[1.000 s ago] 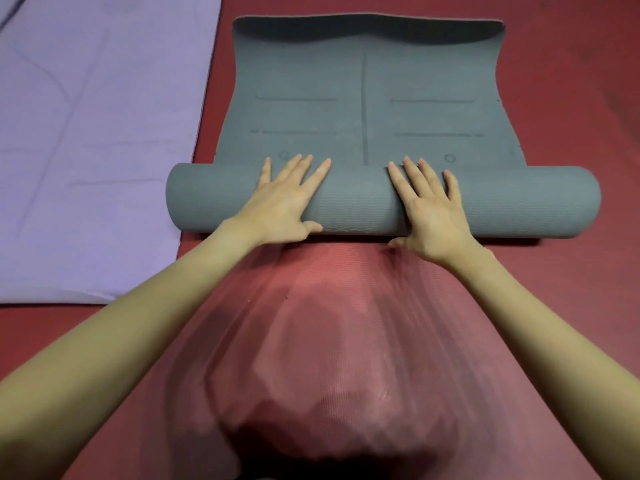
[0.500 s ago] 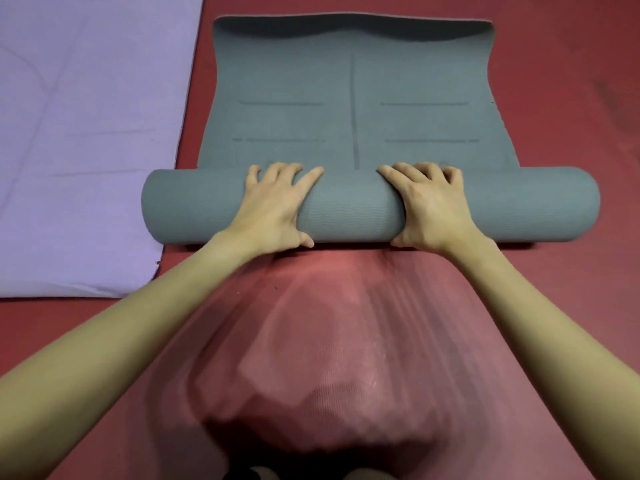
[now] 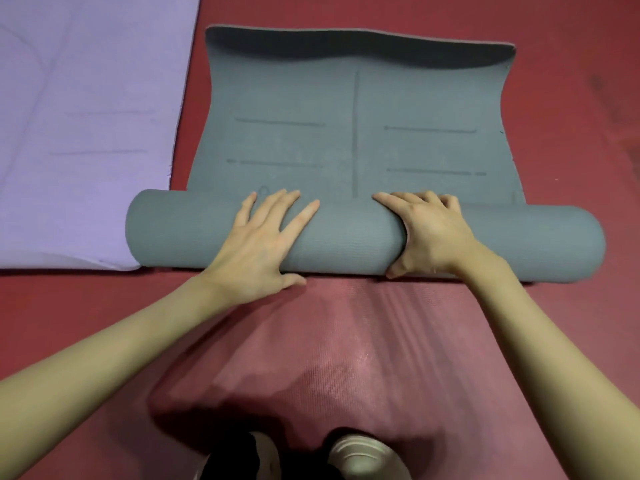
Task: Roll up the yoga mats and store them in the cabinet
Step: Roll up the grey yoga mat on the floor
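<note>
Nearest the camera, at the bottom edge, the toes of two shoes (image 3: 360, 455) show on the red floor (image 3: 346, 358), which is ribbed and partly shaded there. Both bare forearms reach forward from the lower corners and meet the grey mat (image 3: 353, 133) at its rolled part.

The roll (image 3: 346, 237) lies flat on the floor with its long axis running left to right, one end pointing left toward the purple mat (image 3: 86, 133), the other pointing right. The left hand (image 3: 263, 237) rests on top of the roll, its grip apart: fingers straight and spread, pointing away from the person, thumb down at the near side of the roll by the floor. The right hand (image 3: 429, 233), just right of it, has its grip clamped on the roll: fingers curled over the far side, thumb tucked under the near side. A bare stretch of roll lies between the two hands.

Beyond the fingers the unrolled part of the grey mat stretches away, marked with one long centre line and short cross lines to either side. Its far edge is lifted and wavy. Left of the left hand, the purple mat lies flat, and the roll's left end overlaps its near corner.
</note>
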`<state>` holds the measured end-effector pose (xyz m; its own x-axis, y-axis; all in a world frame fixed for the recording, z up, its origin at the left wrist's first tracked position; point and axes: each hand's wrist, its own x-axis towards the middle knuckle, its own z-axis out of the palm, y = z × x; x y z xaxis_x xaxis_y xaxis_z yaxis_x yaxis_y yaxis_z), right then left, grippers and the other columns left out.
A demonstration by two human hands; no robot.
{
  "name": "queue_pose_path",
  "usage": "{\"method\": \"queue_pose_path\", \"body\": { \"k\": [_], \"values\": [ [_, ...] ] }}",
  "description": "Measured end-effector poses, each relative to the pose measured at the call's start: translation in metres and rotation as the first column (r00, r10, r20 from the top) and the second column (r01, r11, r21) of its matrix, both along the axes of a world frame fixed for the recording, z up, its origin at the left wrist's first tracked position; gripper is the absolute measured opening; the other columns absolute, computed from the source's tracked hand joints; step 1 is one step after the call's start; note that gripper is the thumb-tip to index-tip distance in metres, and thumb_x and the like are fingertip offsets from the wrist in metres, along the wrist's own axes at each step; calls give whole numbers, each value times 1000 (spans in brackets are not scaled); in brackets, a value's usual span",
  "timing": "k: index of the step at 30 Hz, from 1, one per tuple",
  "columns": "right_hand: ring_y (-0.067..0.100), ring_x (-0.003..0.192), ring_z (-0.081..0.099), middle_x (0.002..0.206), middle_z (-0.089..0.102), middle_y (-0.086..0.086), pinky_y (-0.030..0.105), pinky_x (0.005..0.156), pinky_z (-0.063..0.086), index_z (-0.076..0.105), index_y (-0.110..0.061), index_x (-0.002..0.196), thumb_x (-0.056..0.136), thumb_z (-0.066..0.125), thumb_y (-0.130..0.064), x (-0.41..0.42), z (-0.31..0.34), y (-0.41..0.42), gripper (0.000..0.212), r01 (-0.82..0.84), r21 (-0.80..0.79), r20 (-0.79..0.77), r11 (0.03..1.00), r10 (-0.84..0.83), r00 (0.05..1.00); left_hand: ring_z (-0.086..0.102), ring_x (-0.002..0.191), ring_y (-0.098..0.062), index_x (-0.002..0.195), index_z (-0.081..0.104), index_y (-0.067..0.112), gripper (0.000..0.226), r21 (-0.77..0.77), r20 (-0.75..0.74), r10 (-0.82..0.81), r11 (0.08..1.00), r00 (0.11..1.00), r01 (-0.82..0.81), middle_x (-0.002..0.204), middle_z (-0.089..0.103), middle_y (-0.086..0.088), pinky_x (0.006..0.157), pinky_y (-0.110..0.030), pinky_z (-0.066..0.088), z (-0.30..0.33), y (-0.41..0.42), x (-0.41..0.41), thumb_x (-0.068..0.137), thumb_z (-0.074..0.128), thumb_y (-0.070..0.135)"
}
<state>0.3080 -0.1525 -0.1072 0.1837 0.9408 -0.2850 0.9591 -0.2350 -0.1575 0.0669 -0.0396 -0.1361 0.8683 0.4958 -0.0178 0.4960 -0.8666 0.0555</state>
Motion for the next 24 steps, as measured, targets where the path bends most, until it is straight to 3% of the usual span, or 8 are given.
{"method": "queue_pose_path", "body": {
  "k": [3,7,11,16,20,24],
  "values": [
    [25,133,36,149,38,-2,41,110,20,26,-29,150,49,89,-47,6,7,9,121,-1,-46,-61,999,-2,998,25,142,-30,153,14,20,126,39,-57,-18,999,998,20,153,29,-15,113,-58,18,1,9,7,55,81,61],
    [27,142,26,154,31,7,41,116,15,26,-23,151,62,86,-39,5,5,-5,109,23,96,-61,995,-18,998,18,143,-23,154,3,24,126,-119,-149,-16,993,989,-1,156,20,-7,116,-52,13,9,37,26,60,80,60],
    [32,149,9,160,16,13,46,118,2,16,-22,155,72,78,-49,-8,-15,-23,107,8,246,-8,969,-6,1000,23,141,-20,153,12,25,122,-184,-102,-15,983,995,-4,154,26,-2,117,-45,13,15,50,34,58,81,58],
    [35,145,20,156,28,13,49,117,6,21,-22,154,53,84,-60,-1,-32,-2,124,29,265,113,964,-61,992,18,145,-25,153,19,21,101,-2,144,0,1000,990,1,156,24,-11,118,-52,8,2,23,13,72,76,43],
    [27,141,27,152,34,7,44,116,10,25,-26,152,54,79,-68,17,-22,28,120,42,208,78,977,-60,995,7,148,-28,154,11,20,111,80,92,46,995,995,-54,160,11,-14,116,-58,2,-14,26,15,70,73,58],
    [26,146,16,157,24,9,47,118,3,22,-23,153,67,77,-58,23,-18,27,108,79,232,-9,969,-79,997,8,148,-28,154,10,21,103,31,87,76,996,993,-79,160,14,-13,114,-60,1,-11,47,33,77,69,54]
  ]
}}
